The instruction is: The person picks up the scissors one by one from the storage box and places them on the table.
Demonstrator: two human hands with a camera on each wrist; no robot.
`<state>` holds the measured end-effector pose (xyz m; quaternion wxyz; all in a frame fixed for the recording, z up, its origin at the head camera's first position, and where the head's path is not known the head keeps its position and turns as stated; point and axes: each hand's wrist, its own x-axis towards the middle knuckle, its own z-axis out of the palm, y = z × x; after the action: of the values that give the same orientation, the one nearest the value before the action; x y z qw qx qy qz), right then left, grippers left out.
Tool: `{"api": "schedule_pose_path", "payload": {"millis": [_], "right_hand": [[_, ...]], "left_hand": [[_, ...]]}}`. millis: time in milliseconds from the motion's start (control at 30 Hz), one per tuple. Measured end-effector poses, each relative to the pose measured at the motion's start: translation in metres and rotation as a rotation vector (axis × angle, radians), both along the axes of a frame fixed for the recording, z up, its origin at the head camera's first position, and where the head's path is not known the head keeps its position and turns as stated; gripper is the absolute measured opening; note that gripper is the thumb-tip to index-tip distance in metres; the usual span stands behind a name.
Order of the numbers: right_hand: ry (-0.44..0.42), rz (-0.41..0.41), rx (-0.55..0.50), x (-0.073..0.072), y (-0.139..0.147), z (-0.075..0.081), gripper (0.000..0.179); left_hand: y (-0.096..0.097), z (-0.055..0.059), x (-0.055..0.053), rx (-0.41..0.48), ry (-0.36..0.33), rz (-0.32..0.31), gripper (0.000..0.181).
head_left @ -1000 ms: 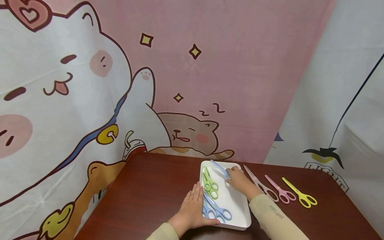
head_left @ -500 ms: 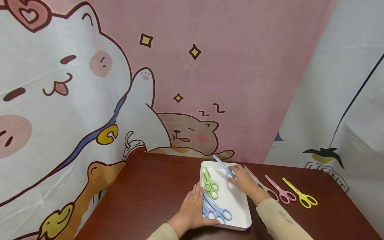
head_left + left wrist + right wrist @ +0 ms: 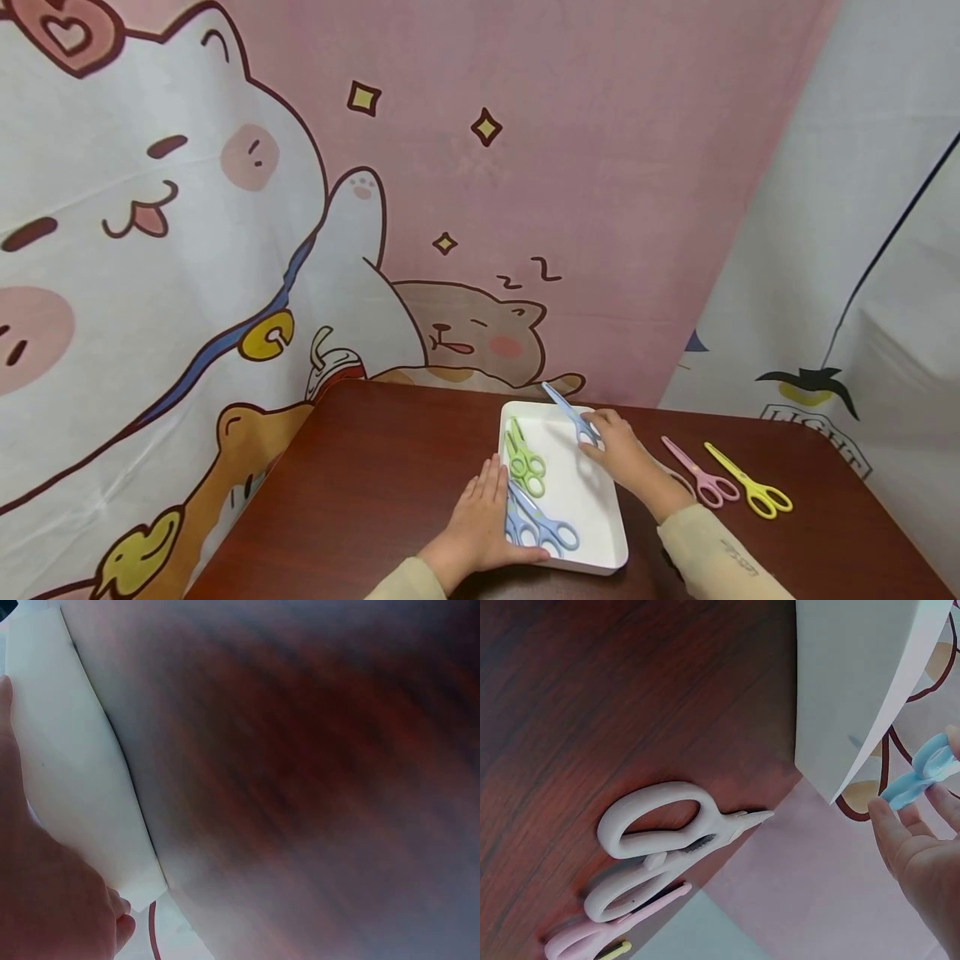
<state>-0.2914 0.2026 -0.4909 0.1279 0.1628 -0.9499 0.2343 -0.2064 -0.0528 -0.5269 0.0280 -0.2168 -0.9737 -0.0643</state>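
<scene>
My right hand [image 3: 626, 458] pinches a pair of light blue scissors [image 3: 564, 406] by the handles, blades pointing up and away, over the far right part of a white tray [image 3: 588, 508]. In the right wrist view, fingertips grip the blue handle [image 3: 907, 789] above the tray's edge. My left hand [image 3: 480, 529] rests against the tray's near left corner, fingers straight along the side wall and thumb over the near rim. Inside the tray lie green scissors [image 3: 527, 467] and, beside the left hand, more blue scissors [image 3: 551, 527], partly covered by it.
Right of the tray, pink scissors [image 3: 705, 479] and yellow scissors [image 3: 750, 487] lie on the dark wooden table [image 3: 397, 450]. Pale pinkish-grey scissors [image 3: 664, 844] lie closer to the tray, mostly behind my right arm in the head view. A cartoon cloth [image 3: 600, 208] hangs behind the table.
My right hand has lifted the blue scissors from the tray and moved right with them, now partly hiding the pale scissors. The left hand has stayed on the tray's corner.
</scene>
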Motion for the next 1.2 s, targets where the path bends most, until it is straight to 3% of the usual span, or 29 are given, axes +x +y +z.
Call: {"api": "schedule_pose_path", "payload": {"millis": [400,733,1200], "right_hand": [[-0.037,0.005,-0.076,0.007,0.013,0.003,0.053],[-0.119,-0.045,-0.112,0.016,0.028,0.003,0.057],[0.028,-0.065,-0.166,0.023,0.05,-0.003,0.05]], "left_hand": [[-0.001,0.0,-0.001,-0.005,-0.014,0.009,0.133],[0.0,-0.001,-0.002,-0.01,-0.009,0.006,0.133],[-0.002,-0.01,-0.003,0.02,0.03,-0.001,0.136]]}}
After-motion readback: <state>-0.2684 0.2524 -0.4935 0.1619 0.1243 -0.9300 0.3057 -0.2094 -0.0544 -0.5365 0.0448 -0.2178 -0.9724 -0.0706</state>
